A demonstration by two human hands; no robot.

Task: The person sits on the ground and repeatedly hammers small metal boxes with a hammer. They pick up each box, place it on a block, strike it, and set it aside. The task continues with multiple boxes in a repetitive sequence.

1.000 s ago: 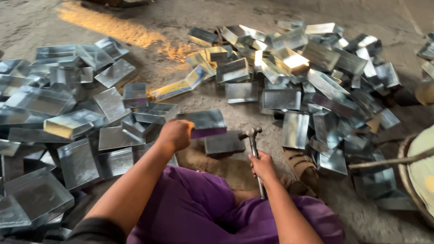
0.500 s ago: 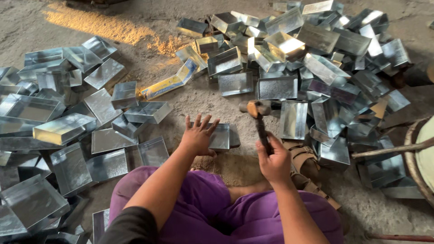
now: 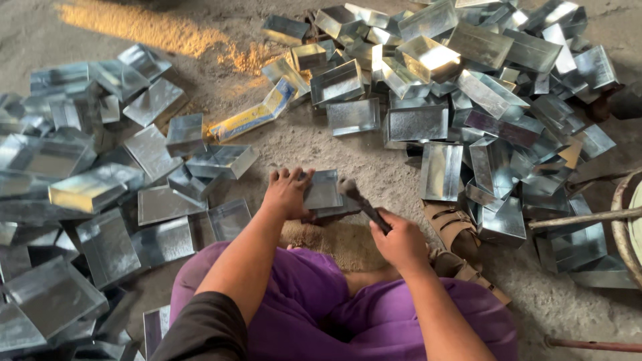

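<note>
A small shiny sheet-metal tray point(image 3: 324, 190) lies on the sandy floor point(image 3: 348, 150) just in front of the person's knees, at the centre of the view. The left hand point(image 3: 287, 192) presses flat on its 9 o'clock edge, fingers spread and unclenched. The right hand point(image 3: 399, 242), at 4 o'clock from the tray, is clenched around a hammer point(image 3: 361, 199), whose head touches the tray's right edge. A heap of similar trays point(image 3: 468, 80) sits at 1 o'clock; flatter ones point(image 3: 80, 194) spread at 9 o'clock. A sandal point(image 3: 455, 230) lies at 3 o'clock.
</note>
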